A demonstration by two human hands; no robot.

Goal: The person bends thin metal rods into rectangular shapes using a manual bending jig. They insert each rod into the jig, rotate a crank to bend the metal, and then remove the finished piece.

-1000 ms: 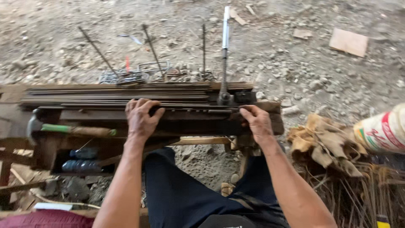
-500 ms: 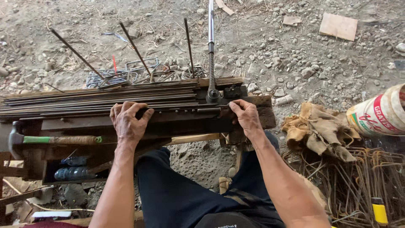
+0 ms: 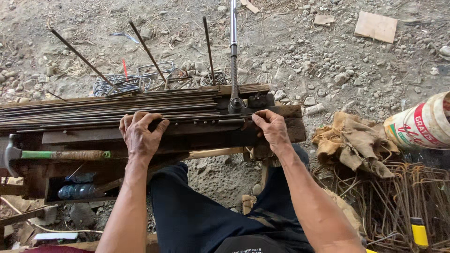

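The bench (image 3: 197, 136) is the anchor here: a dark wooden beam with a bundle of thin steel rods (image 3: 93, 110) lying lengthwise along its top. The left hand (image 3: 139, 136) lies on the bench's near edge, fingers curled over the nearest rods (gripping them, it seems, though the fingertips are hidden). The right hand (image 3: 272, 131) rests toward the bench's right end, thumb and fingers pinched on a rod's tip just beside the bender (image 3: 235, 104), whose long lever (image 3: 233, 28) runs away from the bench. A hammer (image 3: 51, 154) lies along the bench's left front, a bottle (image 3: 77, 190) beneath it. Right of the bench lie sacks (image 3: 356, 145) and a bucket (image 3: 419, 124).
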